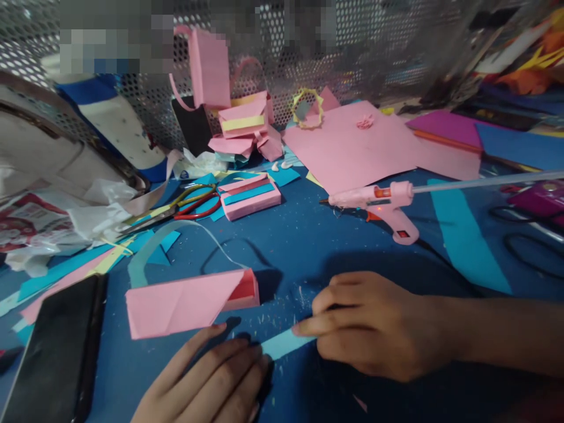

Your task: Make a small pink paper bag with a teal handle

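A narrow light-blue paper strip [284, 342] lies on the blue table between my hands. My left hand [211, 379] is open, its fingers stretched out, with the fingertips at the strip's left end. My right hand [374, 326] is closed, its index fingertip pressing on the strip; the strip's right end is hidden under it. Just beyond my left fingertips sits a pink folded paper bag [176, 302] with a pale-blue paper strap [140, 255] arching over it. Past my right hand lies a pink hot glue gun [374, 200] with a clear glue stick in its back.
Scissors [194, 202] and a small pink paper box [251, 200] lie behind the bag. A black phone [53, 346] is at the left. Pink sheets [352, 147], a blue paper strip [467, 235] and more pink paper bags [211, 67] stand or lie farther back.
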Motion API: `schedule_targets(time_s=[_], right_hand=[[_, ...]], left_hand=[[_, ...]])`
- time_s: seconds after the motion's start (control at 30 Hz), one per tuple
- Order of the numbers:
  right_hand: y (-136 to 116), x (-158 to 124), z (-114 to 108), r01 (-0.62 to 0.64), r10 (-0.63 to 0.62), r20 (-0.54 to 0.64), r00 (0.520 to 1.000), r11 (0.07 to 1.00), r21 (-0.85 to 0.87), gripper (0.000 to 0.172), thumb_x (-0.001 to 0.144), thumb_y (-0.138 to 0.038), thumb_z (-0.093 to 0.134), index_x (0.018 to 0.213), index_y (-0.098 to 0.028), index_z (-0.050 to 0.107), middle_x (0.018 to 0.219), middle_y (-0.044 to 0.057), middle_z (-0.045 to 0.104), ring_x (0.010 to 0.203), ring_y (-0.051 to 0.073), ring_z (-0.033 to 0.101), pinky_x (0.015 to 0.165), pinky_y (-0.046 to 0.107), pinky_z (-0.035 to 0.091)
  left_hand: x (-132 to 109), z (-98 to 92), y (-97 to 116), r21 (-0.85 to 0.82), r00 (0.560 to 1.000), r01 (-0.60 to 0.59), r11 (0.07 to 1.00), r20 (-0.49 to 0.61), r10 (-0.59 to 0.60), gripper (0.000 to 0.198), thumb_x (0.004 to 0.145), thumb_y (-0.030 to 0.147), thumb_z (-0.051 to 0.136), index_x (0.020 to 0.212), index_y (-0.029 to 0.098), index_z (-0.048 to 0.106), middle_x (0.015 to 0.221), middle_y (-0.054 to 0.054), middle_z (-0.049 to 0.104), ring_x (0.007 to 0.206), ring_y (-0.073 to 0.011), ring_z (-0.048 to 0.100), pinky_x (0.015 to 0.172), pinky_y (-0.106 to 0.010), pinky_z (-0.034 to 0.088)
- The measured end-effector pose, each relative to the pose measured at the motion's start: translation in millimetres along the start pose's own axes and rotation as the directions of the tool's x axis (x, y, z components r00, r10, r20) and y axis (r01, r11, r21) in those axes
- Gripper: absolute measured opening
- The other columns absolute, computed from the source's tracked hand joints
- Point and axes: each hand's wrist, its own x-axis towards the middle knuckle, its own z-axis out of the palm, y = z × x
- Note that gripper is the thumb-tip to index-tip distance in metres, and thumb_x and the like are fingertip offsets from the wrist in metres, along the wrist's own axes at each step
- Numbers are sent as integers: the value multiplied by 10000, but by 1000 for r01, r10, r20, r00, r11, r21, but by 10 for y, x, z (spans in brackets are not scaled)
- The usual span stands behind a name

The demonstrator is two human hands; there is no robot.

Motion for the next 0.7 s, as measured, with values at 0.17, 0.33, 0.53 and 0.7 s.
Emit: schedule_targets(time_s=[0.17,0.33,0.53,0.7], right_hand=[[58,8,-9,-260,259,27,965,965,36,302,949,-436,521,1049,-160,593,973,78,645,881,189,528,826,350,433],[52,27,-21,-226,215,116,970,970,88,222,956,-386,527,914,-177,589,888,35,583,828,157,502,877,352,409],[-47,52,-60,-66,67,-52,996,997,33,140,961,-163,498,853,-177,586,958,30,630,849,126,516,765,274,419],[-91,57,-37,88,-99,-63,993,983,-162,193,949,-141,496,794,-166,608,884,2,681,782,135,559,647,287,393]], left_hand=[[23,-40,9,-27,990,140,990,-8,-140,146,926,247,569,950,152,679,842,-18,711,767,-116,677,816,-224,534],[-10,-67,7,-115,954,281,953,142,-264,156,935,274,548,1033,181,625,887,-34,659,792,-129,651,718,-211,547],[-47,-99,14,-198,964,249,948,142,-223,181,967,217,469,924,194,643,1007,-57,653,896,-118,660,751,-170,549],[-11,-123,-27,-191,998,-3,982,62,15,290,1000,181,386,1043,185,672,1086,-30,718,1059,-114,658,982,-217,508]])
